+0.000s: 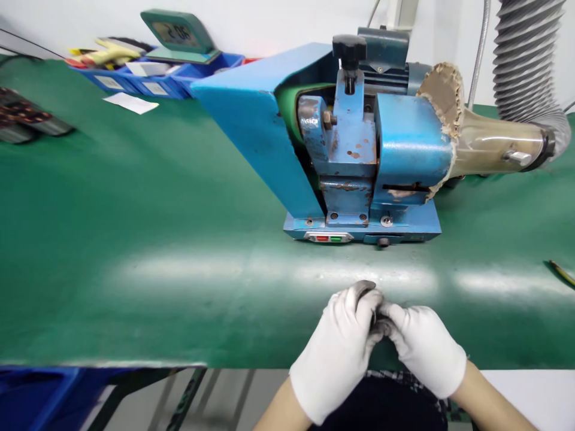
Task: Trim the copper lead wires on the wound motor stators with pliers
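Both hands wear white gloves with dark-smudged fingertips, and they meet over the front part of the green table (188, 305). The fingers of my left hand (339, 341) are curled inward, closed. Its fingertips touch those of my right hand (424, 344), which is closed in a pinch. Whatever lies between the fingers, if anything, is hidden by the gloves and too dark to name. Just beyond the hands stands a blue belt grinding machine (345, 143), with red and green buttons (329, 238) on its base.
A ribbed grey hose (525, 60) joins the machine's right side. Blue bins (121, 81) with gloves in them and a digital clock (179, 33) stand at the back left. Metal cylindrical parts (31, 117) lie at the far left. A yellow-green strip (562, 273) lies at right.
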`<state>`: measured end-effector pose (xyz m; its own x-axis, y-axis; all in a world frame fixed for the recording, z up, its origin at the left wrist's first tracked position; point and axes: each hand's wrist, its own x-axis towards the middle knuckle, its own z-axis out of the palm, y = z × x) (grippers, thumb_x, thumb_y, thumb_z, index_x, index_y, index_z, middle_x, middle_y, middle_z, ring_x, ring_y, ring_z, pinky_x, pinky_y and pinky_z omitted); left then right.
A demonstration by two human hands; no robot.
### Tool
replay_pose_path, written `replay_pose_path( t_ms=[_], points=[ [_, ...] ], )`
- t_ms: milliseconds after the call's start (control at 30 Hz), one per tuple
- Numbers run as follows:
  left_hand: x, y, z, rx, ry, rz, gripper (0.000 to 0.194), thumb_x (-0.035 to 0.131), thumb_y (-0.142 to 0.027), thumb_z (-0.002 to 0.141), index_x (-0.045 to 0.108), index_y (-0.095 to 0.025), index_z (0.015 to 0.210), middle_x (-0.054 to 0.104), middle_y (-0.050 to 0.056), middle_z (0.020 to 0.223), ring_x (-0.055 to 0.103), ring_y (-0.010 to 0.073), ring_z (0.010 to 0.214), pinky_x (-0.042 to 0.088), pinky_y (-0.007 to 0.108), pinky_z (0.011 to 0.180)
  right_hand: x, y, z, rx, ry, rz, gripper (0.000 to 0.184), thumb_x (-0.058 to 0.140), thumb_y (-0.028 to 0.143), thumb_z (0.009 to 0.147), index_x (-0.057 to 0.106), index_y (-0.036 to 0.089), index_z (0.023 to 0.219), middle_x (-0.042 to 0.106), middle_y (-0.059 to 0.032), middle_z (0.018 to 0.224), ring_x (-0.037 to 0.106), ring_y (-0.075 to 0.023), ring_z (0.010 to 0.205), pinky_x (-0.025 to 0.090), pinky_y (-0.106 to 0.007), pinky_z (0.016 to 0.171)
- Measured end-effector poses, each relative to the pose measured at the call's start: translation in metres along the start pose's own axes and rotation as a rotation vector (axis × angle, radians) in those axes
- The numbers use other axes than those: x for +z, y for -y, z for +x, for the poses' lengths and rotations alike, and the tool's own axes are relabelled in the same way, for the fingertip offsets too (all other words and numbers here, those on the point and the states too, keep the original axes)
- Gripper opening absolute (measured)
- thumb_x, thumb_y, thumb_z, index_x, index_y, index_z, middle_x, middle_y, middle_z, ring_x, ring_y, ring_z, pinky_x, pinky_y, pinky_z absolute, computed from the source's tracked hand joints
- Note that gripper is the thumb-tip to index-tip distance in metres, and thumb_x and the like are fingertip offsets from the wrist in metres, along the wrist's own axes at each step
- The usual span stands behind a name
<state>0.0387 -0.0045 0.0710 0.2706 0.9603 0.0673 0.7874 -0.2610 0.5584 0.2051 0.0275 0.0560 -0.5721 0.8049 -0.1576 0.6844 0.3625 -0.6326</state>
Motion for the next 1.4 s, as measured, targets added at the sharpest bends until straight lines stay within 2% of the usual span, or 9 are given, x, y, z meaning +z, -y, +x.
replay_pose_path(
  t_ms=[100, 300, 433, 500, 600, 733, 933, 1200, 1400],
  points=[
    [-0.002, 0.002, 0.001, 0.060, 0.018, 0.049, 0.017, 0.046, -0.014, 0.085, 0.050, -0.020, 0.101, 0.055, 0.011, 0.116, 0.055, 0.0250, 0.098, 0.049, 0.042, 0.081, -0.008, 0.010, 0.004, 0.113, 0.026, 0.247, 0.022, 0.040, 0.020, 0.083, 0.058, 0.019, 0.072, 0.058, -0.0015, 0.057, 0.049, -0.0149, 0.050, 0.040, -0.027, 0.052],
    [-0.002, 0.003, 0.007, 0.177, -0.025, 0.127, 0.012, 0.043, -0.014, 0.086, 0.054, -0.018, 0.090, 0.063, 0.007, 0.100, 0.054, 0.0237, 0.087, 0.048, 0.042, 0.076, -0.029, 0.001, 0.011, 0.357, 0.174, 0.596, 0.027, 0.041, 0.034, 0.083, 0.047, 0.020, 0.061, 0.030, 0.0099, 0.039, 0.025, -0.0066, 0.031, 0.025, -0.019, 0.031],
    [0.002, 0.005, 0.007, 0.188, -0.066, 0.120, 0.012, 0.044, -0.011, 0.084, 0.054, -0.019, 0.084, 0.064, 0.007, 0.097, 0.053, 0.0225, 0.084, 0.048, 0.042, 0.076, -0.053, -0.030, -0.003, 0.520, -0.104, 0.641, 0.029, 0.047, 0.044, 0.083, 0.054, 0.019, 0.070, 0.036, 0.0086, 0.044, 0.030, -0.0075, 0.033, 0.026, -0.020, 0.031],
    [0.004, 0.005, 0.007, 0.174, -0.068, 0.109, 0.013, 0.044, -0.011, 0.084, 0.054, -0.019, 0.083, 0.064, 0.007, 0.097, 0.053, 0.0219, 0.083, 0.048, 0.041, 0.075, -0.058, -0.034, -0.012, 0.435, -0.318, 0.494, 0.023, 0.050, 0.041, 0.085, 0.057, 0.019, 0.079, 0.051, 0.0028, 0.057, 0.048, -0.0114, 0.046, 0.041, -0.023, 0.043],
    [0.005, 0.005, 0.008, 0.171, -0.078, 0.113, 0.013, 0.045, -0.011, 0.083, 0.055, -0.019, 0.085, 0.065, 0.007, 0.097, 0.053, 0.0224, 0.084, 0.048, 0.041, 0.074, -0.046, -0.019, -0.018, -0.022, -0.400, 0.082, 0.012, 0.055, 0.026, 0.086, 0.060, 0.022, 0.096, 0.064, -0.0067, 0.091, 0.060, -0.0199, 0.084, 0.049, -0.034, 0.075],
    [0.002, 0.002, 0.007, 0.175, -0.091, 0.094, 0.016, 0.044, -0.010, 0.083, 0.054, -0.018, 0.091, 0.065, 0.008, 0.097, 0.057, 0.0234, 0.085, 0.049, 0.043, 0.076, -0.016, 0.000, -0.007, -0.425, -0.316, -0.240, 0.024, 0.039, 0.010, 0.089, 0.060, 0.020, 0.091, 0.063, -0.0065, 0.080, 0.060, -0.0169, 0.070, 0.050, -0.030, 0.065],
    [-0.002, 0.016, -0.004, -0.094, 0.009, -0.124, 0.067, 0.073, -0.018, 0.064, 0.039, -0.019, 0.122, 0.041, 0.018, 0.139, 0.052, 0.0298, 0.115, 0.048, 0.046, 0.091, 0.000, -0.010, 0.002, -0.366, -0.338, -0.269, 0.027, 0.036, 0.012, 0.090, 0.061, 0.018, 0.100, 0.056, -0.0023, 0.067, 0.053, -0.0148, 0.053, 0.044, -0.026, 0.052],
    [-0.009, 0.004, -0.010, -0.200, -0.125, -0.559, 0.055, 0.076, -0.008, 0.060, 0.055, -0.029, 0.106, 0.063, 0.002, 0.110, 0.060, 0.0218, 0.105, 0.050, 0.035, 0.090, -0.023, 0.021, -0.012, -0.284, -0.359, -0.091, 0.028, 0.035, 0.008, 0.086, 0.061, 0.019, 0.091, 0.053, -0.0030, 0.069, 0.052, -0.0149, 0.055, 0.041, -0.025, 0.051],
    [-0.034, -0.017, -0.023, 0.025, -0.293, -0.650, 0.041, 0.066, -0.004, 0.069, 0.061, -0.033, 0.097, 0.059, -0.001, 0.109, 0.060, 0.0188, 0.102, 0.051, 0.029, 0.088, -0.048, 0.044, -0.011, -0.062, -0.292, 0.277, 0.021, 0.044, 0.007, 0.077, 0.056, 0.021, 0.067, 0.052, 0.0020, 0.061, 0.052, -0.0127, 0.058, 0.041, -0.022, 0.057]
  ],
)
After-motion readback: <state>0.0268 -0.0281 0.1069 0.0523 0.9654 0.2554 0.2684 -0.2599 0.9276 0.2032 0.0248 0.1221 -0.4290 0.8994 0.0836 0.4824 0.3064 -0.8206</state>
